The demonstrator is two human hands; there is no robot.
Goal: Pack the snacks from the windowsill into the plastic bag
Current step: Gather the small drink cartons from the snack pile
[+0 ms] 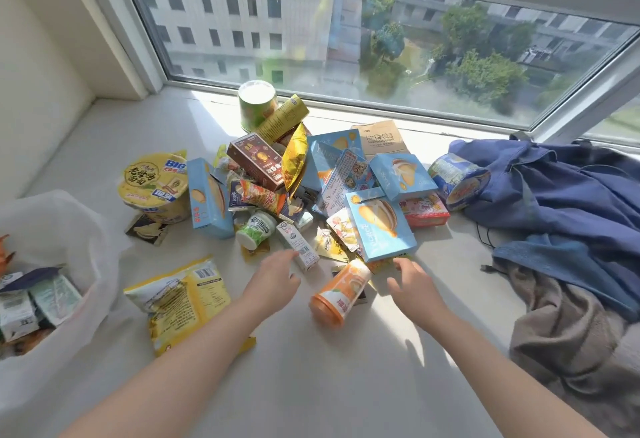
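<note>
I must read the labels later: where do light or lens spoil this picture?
Head view: sunlight washes out the white windowsill and the round green cup's foil lid; the right forearm casts a sharp shadow; the wide lens bows the grey window frame.

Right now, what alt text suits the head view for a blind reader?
Left hand and right hand reach toward a pile of snack boxes, cups and packets on a white windowsill; a translucent plastic bag sits left, blue clothing right.
</note>
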